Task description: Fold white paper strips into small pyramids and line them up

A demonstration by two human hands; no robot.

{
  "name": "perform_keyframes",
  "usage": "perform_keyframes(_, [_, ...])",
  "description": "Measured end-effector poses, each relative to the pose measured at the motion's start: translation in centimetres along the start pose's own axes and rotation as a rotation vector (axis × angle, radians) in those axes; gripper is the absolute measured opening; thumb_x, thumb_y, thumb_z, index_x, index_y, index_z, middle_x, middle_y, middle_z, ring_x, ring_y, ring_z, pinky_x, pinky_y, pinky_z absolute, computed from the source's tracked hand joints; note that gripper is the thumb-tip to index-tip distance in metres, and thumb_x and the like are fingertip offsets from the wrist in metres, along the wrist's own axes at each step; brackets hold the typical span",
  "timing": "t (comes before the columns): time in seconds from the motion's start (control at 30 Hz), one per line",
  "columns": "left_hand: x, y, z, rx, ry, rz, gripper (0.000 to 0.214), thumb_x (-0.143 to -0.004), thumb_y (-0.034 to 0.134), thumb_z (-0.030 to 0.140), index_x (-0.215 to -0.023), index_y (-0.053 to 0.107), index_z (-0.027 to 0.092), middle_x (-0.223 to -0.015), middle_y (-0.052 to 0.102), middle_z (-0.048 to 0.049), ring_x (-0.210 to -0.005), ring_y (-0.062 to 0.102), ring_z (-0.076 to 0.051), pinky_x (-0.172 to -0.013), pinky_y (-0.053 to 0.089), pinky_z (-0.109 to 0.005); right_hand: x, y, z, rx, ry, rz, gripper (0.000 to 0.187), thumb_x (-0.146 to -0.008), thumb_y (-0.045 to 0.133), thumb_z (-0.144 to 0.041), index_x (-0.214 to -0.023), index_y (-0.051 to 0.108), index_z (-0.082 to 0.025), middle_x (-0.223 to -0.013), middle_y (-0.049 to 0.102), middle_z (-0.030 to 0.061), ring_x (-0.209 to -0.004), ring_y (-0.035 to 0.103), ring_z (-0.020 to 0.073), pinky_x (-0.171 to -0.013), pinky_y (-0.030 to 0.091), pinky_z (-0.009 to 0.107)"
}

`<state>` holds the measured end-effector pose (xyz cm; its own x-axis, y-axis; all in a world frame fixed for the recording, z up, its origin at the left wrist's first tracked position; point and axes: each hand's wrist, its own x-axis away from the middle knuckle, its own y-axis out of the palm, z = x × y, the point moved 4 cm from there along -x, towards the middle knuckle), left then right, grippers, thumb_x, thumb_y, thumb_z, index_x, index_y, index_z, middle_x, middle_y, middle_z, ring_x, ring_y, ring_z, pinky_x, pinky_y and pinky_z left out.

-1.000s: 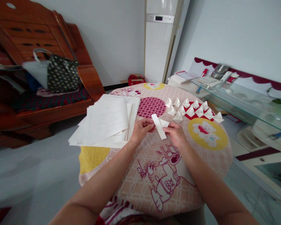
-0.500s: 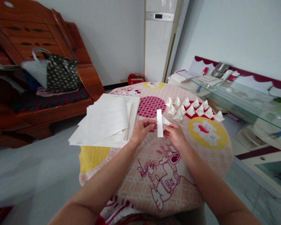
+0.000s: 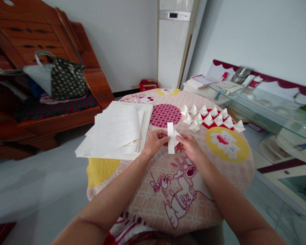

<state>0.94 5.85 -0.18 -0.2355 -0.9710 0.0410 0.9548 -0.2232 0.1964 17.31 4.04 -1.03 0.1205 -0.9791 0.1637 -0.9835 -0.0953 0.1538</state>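
Note:
A narrow white folded paper strip (image 3: 170, 136) stands nearly upright over the round table's patterned cloth (image 3: 168, 190). My left hand (image 3: 155, 142) pinches its left edge, fingers closed on it. My right hand (image 3: 188, 146) pinches its right side, where a small flap sticks out. Both hands hover just above the cloth near the table's middle. Several small folded white paper pieces (image 3: 210, 119) lie in rows beyond my right hand.
A loose stack of white paper sheets (image 3: 117, 131) covers the table's left part. A wooden bench (image 3: 40, 102) with a patterned bag (image 3: 66, 79) stands at the left. A glass shelf (image 3: 265, 109) with clutter runs along the right. A white standing air conditioner (image 3: 172, 44) is behind.
The strip has turned from a slant to nearly upright and shifted slightly toward me. Both hands moved closer together around it.

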Motion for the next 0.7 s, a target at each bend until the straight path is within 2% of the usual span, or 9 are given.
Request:
perform_keyframes(0.13, [0.16,0.35,-0.02,0.064,-0.026,-0.087,0.032,-0.069,0.086,0.038,-0.08,0.068,0.014,-0.072,0.072,-0.0022,-0.062,0.065,-0.012,-0.063,0.057,-0.026,-0.09,-0.4,-0.06,-0.05,-0.032,0.03,0.034,-0.067,0.084,-0.049,-0.071,0.069,-0.019,-0.059,0.067,0.0,-0.046,0.056,0.0122,-0.043,0.04,0.024])
perform_keyframes(0.33, [0.4,0.63,0.13,0.174,-0.056,-0.179,0.044,-0.066,0.09,0.051,-0.076,0.068,0.014,-0.071,0.073,-0.0028,-0.06,0.067,-0.012,-0.061,0.056,-0.024,-0.22,-0.1,0.32,-0.176,0.003,-0.086,0.037,-0.065,0.088,-0.05,-0.071,0.069,-0.018,-0.061,0.068,0.0001,-0.048,0.058,0.0132,-0.043,0.044,0.025])
perform_keyframes(0.7, [0.55,0.84,0.37,0.183,-0.065,-0.202,0.045,-0.066,0.091,0.05,-0.077,0.069,0.013,-0.072,0.074,-0.0046,-0.062,0.069,-0.013,-0.064,0.059,-0.024,-0.39,0.01,0.56,-0.182,-0.009,-0.165,0.034,-0.069,0.088,-0.049,-0.07,0.07,-0.02,-0.061,0.068,-0.0014,-0.049,0.057,0.0114,-0.046,0.046,0.023])
